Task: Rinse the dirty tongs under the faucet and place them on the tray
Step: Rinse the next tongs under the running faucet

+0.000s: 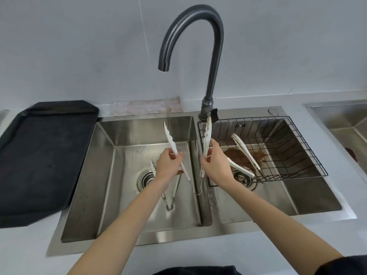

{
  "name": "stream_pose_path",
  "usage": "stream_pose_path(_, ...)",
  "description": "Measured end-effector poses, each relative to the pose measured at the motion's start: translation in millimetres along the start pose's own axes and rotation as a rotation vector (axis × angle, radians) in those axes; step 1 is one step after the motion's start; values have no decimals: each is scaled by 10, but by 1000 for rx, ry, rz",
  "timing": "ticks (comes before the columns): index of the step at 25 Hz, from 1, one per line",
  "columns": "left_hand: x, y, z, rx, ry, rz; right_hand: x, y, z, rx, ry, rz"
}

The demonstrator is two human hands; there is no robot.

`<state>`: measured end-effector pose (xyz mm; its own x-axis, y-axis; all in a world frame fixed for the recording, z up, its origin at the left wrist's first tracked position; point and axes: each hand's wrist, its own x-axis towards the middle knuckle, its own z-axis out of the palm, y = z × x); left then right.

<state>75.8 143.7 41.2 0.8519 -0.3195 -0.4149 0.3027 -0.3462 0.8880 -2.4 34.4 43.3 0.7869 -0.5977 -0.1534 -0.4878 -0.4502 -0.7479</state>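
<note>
My left hand point(168, 163) grips white tongs point(171, 140) over the left sink basin, tips up beside the thin water stream falling from the dark faucet point(190, 24). My right hand point(215, 162) holds a second pair of white tongs point(207, 133) upright above the divider, its tip stained brown. Another pair of metal-handled tongs point(169, 195) lies on the left basin floor near the drain. A dirty white pair point(245, 151) rests in the wire basket point(294, 155) in the right basin. The black tray point(39, 155) sits on the counter to the left.
A stained cloth point(147, 107) lies behind the left basin point(103, 175). Brown residue marks the right basin floor under the basket. A second sink point(341, 124) begins at the far right. Grey counter runs along the front.
</note>
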Motion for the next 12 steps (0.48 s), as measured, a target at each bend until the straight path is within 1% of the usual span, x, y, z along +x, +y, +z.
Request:
stream_pose_path(4,64,-70,-376,-9,-1,6,79,-249,220,175,-44,97)
stream_pose_path(8,149,-82,-732,36,8,66,314,-372,499,284,-113,194)
stream_pose_path(12,243,-16,-1002,86,34,133,537,-532,773,552,-168,311)
